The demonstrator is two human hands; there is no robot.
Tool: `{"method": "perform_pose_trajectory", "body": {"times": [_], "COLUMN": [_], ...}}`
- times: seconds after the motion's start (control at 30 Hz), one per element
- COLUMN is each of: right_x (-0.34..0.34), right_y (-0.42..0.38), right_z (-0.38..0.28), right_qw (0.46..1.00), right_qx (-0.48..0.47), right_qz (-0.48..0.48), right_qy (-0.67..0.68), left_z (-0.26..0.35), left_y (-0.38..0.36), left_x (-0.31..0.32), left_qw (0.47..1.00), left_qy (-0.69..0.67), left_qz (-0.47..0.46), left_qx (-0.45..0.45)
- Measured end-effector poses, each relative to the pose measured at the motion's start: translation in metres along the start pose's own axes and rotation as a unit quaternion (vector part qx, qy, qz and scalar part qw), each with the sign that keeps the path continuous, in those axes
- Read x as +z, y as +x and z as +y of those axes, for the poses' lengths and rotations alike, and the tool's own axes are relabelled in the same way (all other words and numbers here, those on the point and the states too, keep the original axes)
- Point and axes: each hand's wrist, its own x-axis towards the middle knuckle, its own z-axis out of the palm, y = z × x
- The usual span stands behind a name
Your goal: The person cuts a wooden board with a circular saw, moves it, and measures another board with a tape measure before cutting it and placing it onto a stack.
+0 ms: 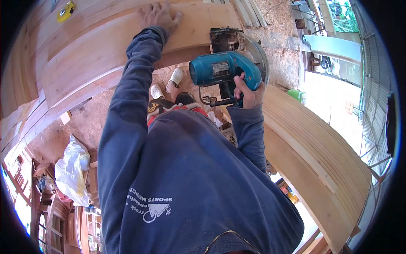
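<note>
My left hand (158,17) lies flat on a wide wooden board (97,53), fingers spread. My right hand (250,91) is wrapped around the rear handle of a teal circular saw (220,67). The saw's dark base plate (220,39) is at the right end of the board, and its guard faces right. From here I cannot see the blade's cutting edge or whether it touches the wood. A power cord (218,101) hangs close to my right wrist.
A yellow tape measure (65,12) rests on boards at upper left. Stacked long planks (321,139) extend along the right side. Sawdust covers the ground (277,55). My feet in light clogs (175,77) stand below the board. A white plastic bag (72,169) sits at lower left.
</note>
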Motion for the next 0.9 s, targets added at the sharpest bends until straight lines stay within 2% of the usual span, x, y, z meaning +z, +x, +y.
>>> {"method": "perform_pose_trajectory", "body": {"times": [0.13,0.23,0.53,0.63,0.73,0.83,0.9], "right_x": [-0.001,-0.001,-0.001,0.0,0.002,0.002,0.002], "right_y": [0.003,0.005,0.004,0.003,0.004,0.004,0.005], "right_z": [-0.001,0.001,0.002,-0.004,-0.008,-0.008,-0.007], "right_qw": [1.0,1.0,1.0,1.0,1.0,1.0,0.999], "right_qx": [0.0,-0.003,0.003,0.014,0.015,0.017,0.018], "right_qz": [-0.01,-0.014,-0.014,-0.019,-0.021,-0.022,-0.026], "right_qy": [-0.005,-0.003,0.003,0.007,0.008,0.0,-0.006], "left_z": [0.002,0.001,-0.002,0.01,0.033,0.054,0.063], "left_y": [-0.001,-0.003,-0.004,0.001,0.015,0.042,0.049], "left_x": [-0.011,-0.005,-0.008,0.002,0.025,0.023,0.021], "left_qw": [1.0,0.999,0.999,0.999,0.999,0.977,0.972], "left_qy": [-0.009,-0.035,-0.042,0.004,0.02,-0.092,-0.118], "left_qz": [-0.023,0.016,-0.002,0.005,-0.047,-0.142,-0.128], "left_qx": [-0.001,0.001,-0.008,-0.051,0.002,0.13,0.16]}}
